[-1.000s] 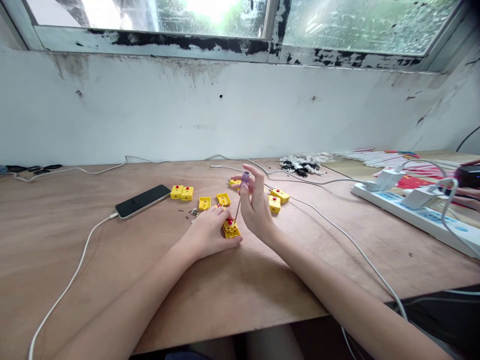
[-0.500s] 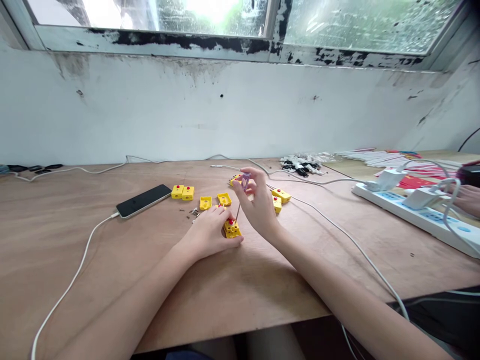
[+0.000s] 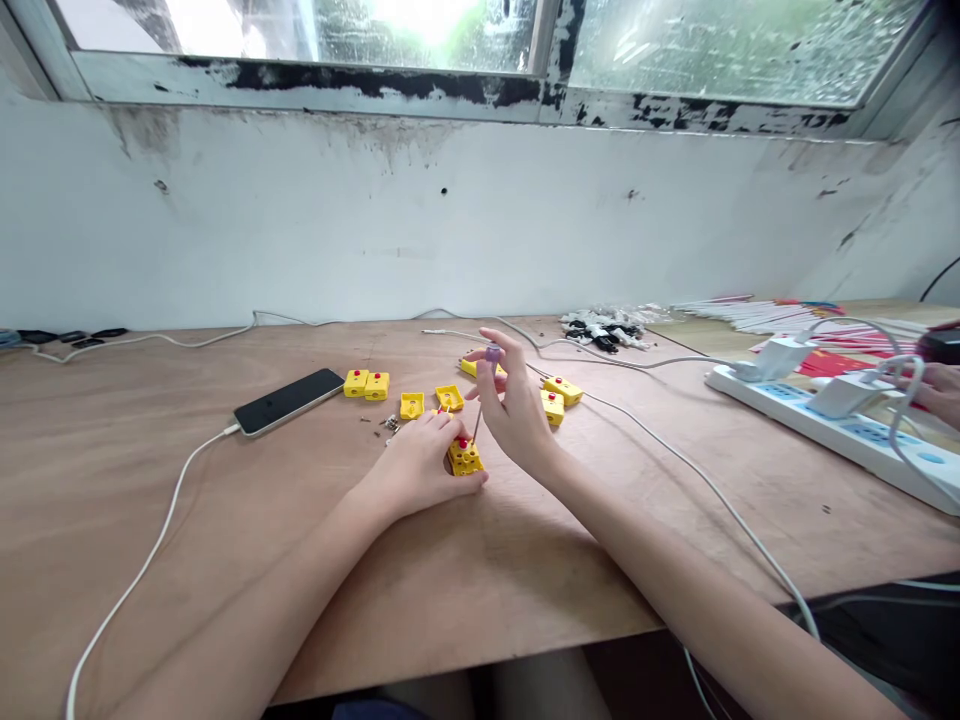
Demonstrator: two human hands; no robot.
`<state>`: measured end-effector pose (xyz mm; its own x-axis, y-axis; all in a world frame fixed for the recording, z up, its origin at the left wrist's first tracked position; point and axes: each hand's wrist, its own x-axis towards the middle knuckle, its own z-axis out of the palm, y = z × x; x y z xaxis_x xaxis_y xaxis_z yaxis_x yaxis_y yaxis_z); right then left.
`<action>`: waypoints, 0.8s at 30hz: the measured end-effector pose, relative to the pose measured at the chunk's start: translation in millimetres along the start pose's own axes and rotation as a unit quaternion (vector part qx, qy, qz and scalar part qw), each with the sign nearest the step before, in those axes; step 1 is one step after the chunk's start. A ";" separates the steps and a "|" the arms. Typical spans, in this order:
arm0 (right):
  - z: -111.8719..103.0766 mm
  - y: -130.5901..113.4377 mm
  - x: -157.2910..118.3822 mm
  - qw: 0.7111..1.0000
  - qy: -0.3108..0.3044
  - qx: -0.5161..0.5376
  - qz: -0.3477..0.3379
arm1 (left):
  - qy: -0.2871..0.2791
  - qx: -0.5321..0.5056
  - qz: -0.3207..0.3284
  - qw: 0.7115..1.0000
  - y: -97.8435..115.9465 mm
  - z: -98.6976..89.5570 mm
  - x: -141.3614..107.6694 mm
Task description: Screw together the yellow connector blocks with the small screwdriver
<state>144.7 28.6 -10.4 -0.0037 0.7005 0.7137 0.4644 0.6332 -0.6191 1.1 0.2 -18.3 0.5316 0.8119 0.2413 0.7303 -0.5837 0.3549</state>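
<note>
My left hand (image 3: 424, 458) grips a small yellow plastic box (image 3: 466, 460) with a red button against the table. In my right hand (image 3: 517, 405) is a screwdriver (image 3: 492, 356) with a purple handle, held nearly upright; its shaft reaches down to the edge of that box. Beyond my left hand lie two open yellow shells (image 3: 412, 405) and a little pile of screws (image 3: 391, 423). Two yellow boxes with red buttons (image 3: 366, 384) sit side by side to the left. More yellow boxes (image 3: 559, 392) rest just right of my right hand, and another yellow piece is partly hidden behind it.
A phone (image 3: 289, 402) on a white charging cable lies at left. To the right is a white power strip (image 3: 840, 430) with chargers plugged in. Black and white small parts (image 3: 607, 328) are heaped near the wall. Another person's hand (image 3: 937, 392) shows at the far right.
My right hand's fingers have lifted and spread around the screwdriver handle, which has turned slightly. My left hand and the yellow box stay in place.
</note>
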 end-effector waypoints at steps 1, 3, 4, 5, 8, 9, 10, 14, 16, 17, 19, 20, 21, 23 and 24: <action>-0.4 0.6 0.1 1.000 -0.006 0.004 0.003 | -0.003 0.002 -0.003 1.000 0.3 -0.4 -0.1; -1.1 2.4 0.7 1.000 -0.013 0.000 0.009 | -0.007 0.005 -0.006 1.000 0.7 -1.1 -0.3; -1.4 3.4 1.1 1.000 -0.015 -0.006 0.013 | -0.007 0.005 -0.006 1.000 0.8 -1.4 -0.3; -1.5 4.1 1.5 1.000 -0.018 -0.012 0.015 | -0.006 0.004 -0.005 1.000 0.9 -1.5 -0.3; -1.0 4.7 2.5 1.000 -0.015 -0.014 0.013 | -0.002 0.001 -0.002 1.000 0.6 -1.2 -0.3; -0.8 4.2 2.7 1.000 -0.011 -0.011 0.010 | -0.001 0.000 -0.002 1.000 0.4 -0.9 -0.3; -0.6 3.4 2.9 1.000 -0.006 -0.007 0.008 | 0.002 0.001 -0.001 1.000 0.1 -0.6 -0.3; -1.8 -0.8 3.3 1.000 0.008 -0.001 -0.001 | 0.001 0.007 0.004 1.000 -1.0 0.6 0.1; -3.4 -2.9 3.8 1.000 0.018 -0.014 -0.005 | 0.001 0.007 0.006 1.000 -1.3 1.0 0.2; -4.1 -3.7 4.1 0.999 0.022 -0.022 -0.007 | 0.002 0.007 0.006 1.000 -1.5 1.1 0.2; -5.2 -4.4 4.8 0.999 0.026 -0.035 -0.006 | 0.004 0.007 0.006 1.000 -1.7 1.1 -0.1; -5.4 -4.1 5.1 0.999 0.027 -0.037 -0.002 | 0.004 0.007 0.006 1.000 -1.7 0.8 -0.2; -5.4 -3.4 5.3 0.999 0.026 -0.032 0.005 | 0.004 0.008 0.005 1.000 -1.7 0.5 -0.4; -4.7 -0.7 5.1 1.000 0.016 0.002 0.021 | 0.002 0.009 0.002 1.000 -1.3 -0.3 -0.5; -4.1 0.8 4.9 0.999 0.009 0.029 0.028 | 0.000 0.010 0.000 1.000 -1.0 -0.7 -0.6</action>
<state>148.7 31.2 -6.1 0.0367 0.7291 0.6834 0.4117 0.6121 -0.6752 -0.3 0.3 -18.2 0.5313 0.8119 0.2419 0.7389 -0.5838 0.3364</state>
